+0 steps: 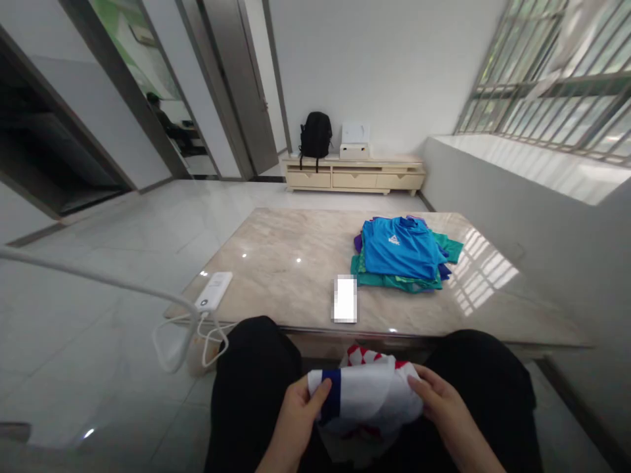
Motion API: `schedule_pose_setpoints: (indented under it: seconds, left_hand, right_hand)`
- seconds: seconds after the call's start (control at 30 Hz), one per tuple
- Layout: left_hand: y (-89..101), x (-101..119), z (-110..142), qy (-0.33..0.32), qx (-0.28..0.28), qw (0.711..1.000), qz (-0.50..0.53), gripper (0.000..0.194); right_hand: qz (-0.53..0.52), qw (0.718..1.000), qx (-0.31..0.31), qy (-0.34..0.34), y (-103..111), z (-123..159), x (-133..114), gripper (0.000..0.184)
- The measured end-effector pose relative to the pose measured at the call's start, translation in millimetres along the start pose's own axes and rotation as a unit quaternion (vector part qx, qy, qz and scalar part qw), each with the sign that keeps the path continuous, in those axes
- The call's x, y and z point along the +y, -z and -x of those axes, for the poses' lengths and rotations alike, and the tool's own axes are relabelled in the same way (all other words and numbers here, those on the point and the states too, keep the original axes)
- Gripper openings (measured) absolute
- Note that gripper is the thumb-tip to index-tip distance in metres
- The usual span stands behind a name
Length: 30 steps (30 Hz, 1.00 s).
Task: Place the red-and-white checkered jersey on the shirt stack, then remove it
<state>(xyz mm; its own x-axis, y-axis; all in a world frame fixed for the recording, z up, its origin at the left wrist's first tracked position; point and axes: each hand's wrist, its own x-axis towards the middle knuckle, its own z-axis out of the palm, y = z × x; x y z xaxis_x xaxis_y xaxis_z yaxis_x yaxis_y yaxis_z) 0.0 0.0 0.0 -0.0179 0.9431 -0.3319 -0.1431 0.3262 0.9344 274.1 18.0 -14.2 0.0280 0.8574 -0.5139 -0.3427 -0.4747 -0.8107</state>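
Note:
Between my knees a white garment (369, 394) with a dark blue band and red-and-white checks hangs from both hands, partly bunched below. On its left end, by the blue band, my left hand (306, 402) is closed with the thumb on top. The right end is pinched by my right hand (434, 393). Which part of the garment this is, I cannot tell. Beyond it, on the marble-look table (290, 263), lies a pile of folded clothes with a blue shirt (401, 246) on top and green ones beneath.
A phone-shaped thing (345, 299), its face blurred out, lies near the table's front edge. At the left corner is a white power bank (215, 291) with a white cable (210, 341). Against the far wall, a low cabinet (355, 179) bears a black backpack (316, 135). A person (170, 125) sits beyond a doorway.

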Motion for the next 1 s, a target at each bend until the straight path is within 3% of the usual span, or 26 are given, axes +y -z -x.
schedule_pose_setpoints:
  seconds: [0.13,0.2,0.3,0.37,0.47,0.53,0.67,0.87,1.0]
  left_hand:
    - [4.8,-3.3,-2.6,-0.006,0.032,0.999,-0.025,0.049]
    - [6.4,-3.9,-3.6,-0.001,0.051,0.999,-0.001,0.052]
    - [7.5,-1.9,-2.7,0.013,0.077,0.995,0.062,0.086]
    - [9.2,0.6,-0.9,0.006,0.059,0.996,0.064,0.104]
    - [14.7,2.1,1.1,-0.038,-0.003,0.999,-0.017,0.086]
    - [19.4,0.2,1.4,-0.074,0.005,0.990,-0.121,0.062]
    - [26.0,-7.6,1.3,-0.179,0.034,0.934,-0.307,0.035]
    - [27.5,-8.5,2.9,-0.343,0.041,0.840,-0.418,0.025]
    - [28.4,-0.1,7.9,-0.386,0.039,0.796,-0.465,0.025]
  right_hand:
    - [0.012,0.995,0.010,0.098,-1.2,4.3,8.9,0.078]
    - [0.040,0.993,-0.018,0.109,-2.3,5.2,8.0,0.074]
    - [0.103,0.986,-0.050,0.121,0.3,4.7,3.9,0.058]
    - [0.136,0.979,-0.072,0.132,4.6,3.3,2.7,0.054]
    - [0.201,0.963,-0.098,0.149,12.0,0.6,5.5,0.052]
    - [0.276,0.943,-0.062,0.175,16.5,-0.8,9.6,0.046]
    - [0.409,0.885,0.017,0.224,22.5,-1.5,18.7,0.029]
    - [0.476,0.841,-0.012,0.258,25.7,2.0,16.3,0.025]
    - [0.494,0.821,-0.001,0.285,25.7,12.5,6.0,0.020]
